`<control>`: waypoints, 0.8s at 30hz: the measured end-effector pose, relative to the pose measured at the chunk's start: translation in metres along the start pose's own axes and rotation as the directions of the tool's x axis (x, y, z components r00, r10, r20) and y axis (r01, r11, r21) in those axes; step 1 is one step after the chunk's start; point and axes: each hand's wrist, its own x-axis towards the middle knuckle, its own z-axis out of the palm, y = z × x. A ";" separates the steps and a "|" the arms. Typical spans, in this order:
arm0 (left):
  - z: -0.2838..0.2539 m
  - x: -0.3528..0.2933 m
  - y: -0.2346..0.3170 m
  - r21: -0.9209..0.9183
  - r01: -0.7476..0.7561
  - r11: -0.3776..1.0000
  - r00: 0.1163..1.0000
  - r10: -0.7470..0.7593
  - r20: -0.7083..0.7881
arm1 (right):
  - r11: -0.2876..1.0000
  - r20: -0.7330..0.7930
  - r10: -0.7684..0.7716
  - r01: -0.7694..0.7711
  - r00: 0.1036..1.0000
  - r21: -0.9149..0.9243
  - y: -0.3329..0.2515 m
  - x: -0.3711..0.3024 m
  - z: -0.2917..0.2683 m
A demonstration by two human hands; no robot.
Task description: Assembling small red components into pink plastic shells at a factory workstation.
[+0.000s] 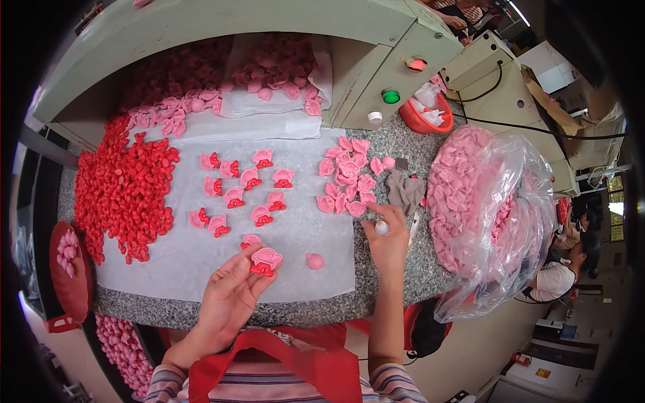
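My left hand (236,285) pinches a small moulded piece (267,259), pink on top with a red part below. Another pink-and-red piece (250,240) lies just beyond its fingertips. My right hand (390,238) is curled around a small white rounded object (381,227), mostly hidden in the palm. Its index finger reaches to the edge of a loose group of pink pieces (347,173); whether it touches one I cannot tell. Several joined pink-and-red pieces (234,197) are spread on the white sheet (302,232). A lone pink piece (315,260) sits between my hands.
Small red parts (127,195) are heaped at left, beside a red tray (72,295). More pink pieces (175,111) fill the machine opening (356,80) behind. At right lie a grey cloth (406,192), a large clear bag (517,195) of pink pieces and a red basket (418,122).
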 end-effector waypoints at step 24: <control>-0.006 -0.003 0.007 -0.034 -0.031 0.999 1.000 0.031 -0.001 | 0.997 0.366 0.072 -0.059 0.928 -0.046 -0.048 -0.050 0.008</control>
